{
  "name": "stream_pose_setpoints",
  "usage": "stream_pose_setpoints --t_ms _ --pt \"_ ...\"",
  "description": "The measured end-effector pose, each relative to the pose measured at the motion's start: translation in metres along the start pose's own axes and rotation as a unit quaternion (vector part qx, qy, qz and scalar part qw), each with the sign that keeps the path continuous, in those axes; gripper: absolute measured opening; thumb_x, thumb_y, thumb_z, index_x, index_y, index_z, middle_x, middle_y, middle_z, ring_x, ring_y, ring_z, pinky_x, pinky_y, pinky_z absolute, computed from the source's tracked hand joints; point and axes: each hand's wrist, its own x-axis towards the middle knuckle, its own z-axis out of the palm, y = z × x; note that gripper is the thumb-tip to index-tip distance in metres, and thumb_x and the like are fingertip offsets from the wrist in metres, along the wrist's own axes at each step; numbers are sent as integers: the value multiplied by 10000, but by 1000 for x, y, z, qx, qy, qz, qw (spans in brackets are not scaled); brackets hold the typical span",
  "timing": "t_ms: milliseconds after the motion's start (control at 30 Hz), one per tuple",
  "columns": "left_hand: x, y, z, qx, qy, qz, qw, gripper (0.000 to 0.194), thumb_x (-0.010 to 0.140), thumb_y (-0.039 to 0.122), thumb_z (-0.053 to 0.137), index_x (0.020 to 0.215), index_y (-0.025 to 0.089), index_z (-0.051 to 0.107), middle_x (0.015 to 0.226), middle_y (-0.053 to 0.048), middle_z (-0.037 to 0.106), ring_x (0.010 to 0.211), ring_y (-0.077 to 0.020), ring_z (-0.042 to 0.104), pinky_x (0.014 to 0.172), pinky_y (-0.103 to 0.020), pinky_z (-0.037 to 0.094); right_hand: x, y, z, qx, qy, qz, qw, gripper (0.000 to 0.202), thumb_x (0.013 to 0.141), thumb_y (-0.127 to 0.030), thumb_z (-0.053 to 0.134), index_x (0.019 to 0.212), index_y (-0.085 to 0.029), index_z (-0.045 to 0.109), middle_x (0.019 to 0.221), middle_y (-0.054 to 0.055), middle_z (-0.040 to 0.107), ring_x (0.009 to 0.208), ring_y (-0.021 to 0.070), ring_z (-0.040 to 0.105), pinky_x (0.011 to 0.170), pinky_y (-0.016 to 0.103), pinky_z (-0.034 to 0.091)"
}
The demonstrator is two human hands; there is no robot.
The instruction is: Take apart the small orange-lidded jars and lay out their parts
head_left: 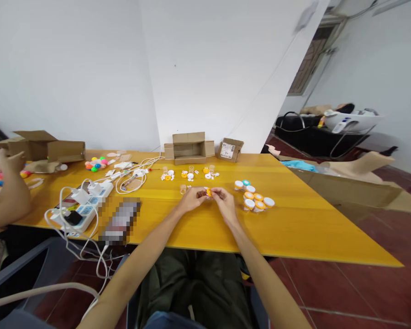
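Observation:
My left hand (192,199) and my right hand (226,204) meet over the yellow table, their fingers closed on a small orange round part (208,192) with some white at its edge. Its finer details are too small to make out. Just beyond my hands lie little groups of orange discs (206,171), white discs (191,176) and small white pieces. Among them stand clear plastic cups (211,168), one cup (183,188) being close to my left hand. To the right of my right hand sits a cluster of lidded jars (259,205) with orange, white and teal lids.
An open cardboard box (190,151) and a smaller box (230,150) stand against the wall. On the left are a power strip (89,205) with tangled white cables, a pixelated phone (120,221), colourful balls (96,164) and another person's arm (12,196).

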Motion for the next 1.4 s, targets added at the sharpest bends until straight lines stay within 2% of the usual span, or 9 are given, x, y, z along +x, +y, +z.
stream_pose_setpoints --t_ms 233,433,567,700,867,1000,1167,1400 --pt "-1 1 -1 42 12 21 999 219 863 339 642 756 167 725 713 -3 698 660 -130 579 672 -242 446 1 0 0 -32 43 -23 998 216 719 -435 679 763 -224 658 793 35 725 787 222 677 755 374 555" --pt "1 1 -5 66 104 13 992 201 868 334 643 772 186 738 738 -4 716 651 -124 579 674 -244 454 -4 -5 1 -182 114 -74 974 129 755 -301 538 737 -221 638 760 57 695 724 223 641 687 354 530" --pt "2 -1 -7 70 143 9 987 181 859 310 650 750 187 726 712 3 704 625 -121 569 654 -244 454 -5 -1 -1 -261 121 -95 953 139 748 -223 494 743 -219 634 762 72 681 734 231 633 712 364 526" --pt "1 -2 -8 92 145 20 985 179 864 295 651 736 187 714 694 7 689 612 -119 560 641 -243 448 -4 5 -3 -288 110 -75 948 136 736 -197 498 714 -227 629 743 68 674 711 234 631 721 373 529" --pt "-1 -1 -8 150 127 43 980 143 876 270 654 771 200 721 731 -3 699 628 -122 576 662 -247 449 -4 -1 -1 -269 82 -84 956 138 774 -284 532 744 -225 654 793 75 687 774 246 647 731 376 532" --pt "-2 -1 -7 183 119 65 974 136 881 279 660 790 213 738 763 -16 703 695 -139 613 709 -261 463 -6 -10 4 -207 22 -88 974 241 821 -435 563 806 -224 679 818 69 709 767 234 655 673 343 529" --pt "-3 -3 -4 177 99 100 974 126 888 223 644 852 235 765 823 -23 700 773 -151 630 769 -284 478 -8 -15 9 -135 -31 -61 988 306 790 -520 619 826 -224 691 827 64 739 748 224 677 638 322 533" --pt "-4 -1 -4 167 69 105 978 148 895 242 626 882 249 774 846 -30 694 822 -167 630 803 -299 490 -8 -14 7 -107 -19 -37 993 318 759 -536 648 793 -223 686 787 49 746 739 219 683 650 328 543"
